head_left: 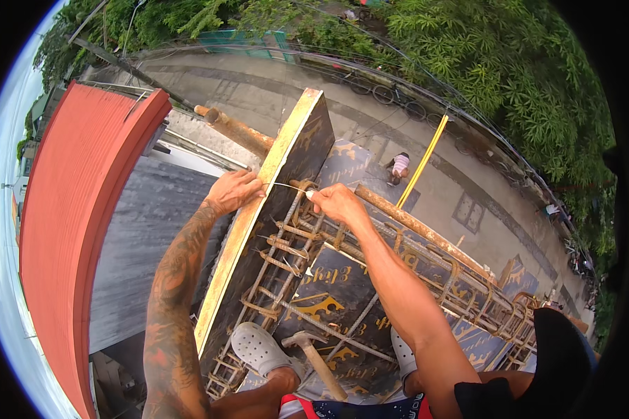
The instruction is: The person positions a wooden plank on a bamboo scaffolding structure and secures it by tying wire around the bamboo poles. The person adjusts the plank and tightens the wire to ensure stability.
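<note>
My left hand (236, 191) lies over the top edge of an upright, dark-faced plywood form board (313, 133), its fingers closed at the rim. From its fingertips a thin pale cord (284, 185) runs, slightly curved, to my right hand (339, 208). The right thumb and fingers pinch the cord's other side at a small white piece (309, 195) that I cannot identify. Right beneath that hand is a rusty rebar cage (286, 246) with bent ties, alongside the board. Whether the cord is string or wire cannot be made out.
A hammer (319, 364) lies on printed plywood between my feet in grey clogs (262, 349). Crossing bars (335, 335) span that plywood. A rusty pipe (426, 234) runs rightward. At left is a red roof edge (84, 230); far below, a person (400, 166) is on the street.
</note>
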`<move>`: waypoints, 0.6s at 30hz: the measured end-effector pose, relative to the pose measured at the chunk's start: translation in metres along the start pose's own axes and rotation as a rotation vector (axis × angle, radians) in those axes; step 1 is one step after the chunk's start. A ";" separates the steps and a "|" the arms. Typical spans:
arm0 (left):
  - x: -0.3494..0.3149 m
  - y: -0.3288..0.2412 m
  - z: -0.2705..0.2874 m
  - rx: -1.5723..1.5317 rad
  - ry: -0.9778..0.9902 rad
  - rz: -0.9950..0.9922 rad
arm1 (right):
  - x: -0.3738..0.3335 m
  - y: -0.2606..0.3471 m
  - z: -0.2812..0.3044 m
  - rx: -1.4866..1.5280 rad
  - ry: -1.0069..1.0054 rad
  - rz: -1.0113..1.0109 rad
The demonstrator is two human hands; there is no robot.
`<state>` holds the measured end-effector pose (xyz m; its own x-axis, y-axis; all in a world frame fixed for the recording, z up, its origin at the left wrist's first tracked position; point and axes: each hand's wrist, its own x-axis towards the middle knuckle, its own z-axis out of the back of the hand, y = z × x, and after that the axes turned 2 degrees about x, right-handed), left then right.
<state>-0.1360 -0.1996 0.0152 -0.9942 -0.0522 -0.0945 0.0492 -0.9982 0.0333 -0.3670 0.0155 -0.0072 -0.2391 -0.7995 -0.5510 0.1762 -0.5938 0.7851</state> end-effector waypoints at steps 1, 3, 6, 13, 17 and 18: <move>0.000 -0.005 -0.001 -0.027 -0.046 0.031 | -0.004 -0.001 -0.004 0.021 -0.010 -0.003; -0.001 -0.016 -0.004 -0.096 -0.151 0.105 | -0.013 -0.004 -0.013 0.058 -0.043 -0.037; -0.001 -0.031 -0.003 -0.167 -0.174 0.250 | -0.026 -0.007 -0.029 0.098 -0.113 -0.008; 0.006 -0.063 -0.003 -0.189 -0.369 0.489 | -0.041 -0.008 -0.068 0.151 -0.311 0.024; 0.010 -0.078 -0.008 -0.084 -0.420 0.647 | -0.050 -0.016 -0.075 0.102 -0.382 0.050; 0.011 -0.081 -0.010 -0.060 -0.431 0.671 | -0.054 -0.020 -0.071 0.089 -0.383 0.034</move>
<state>-0.1503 -0.1197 0.0011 -0.6993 -0.6391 0.3201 0.6431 -0.7580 -0.1086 -0.2893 0.0642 -0.0132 -0.5766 -0.7167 -0.3922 0.1104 -0.5440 0.8318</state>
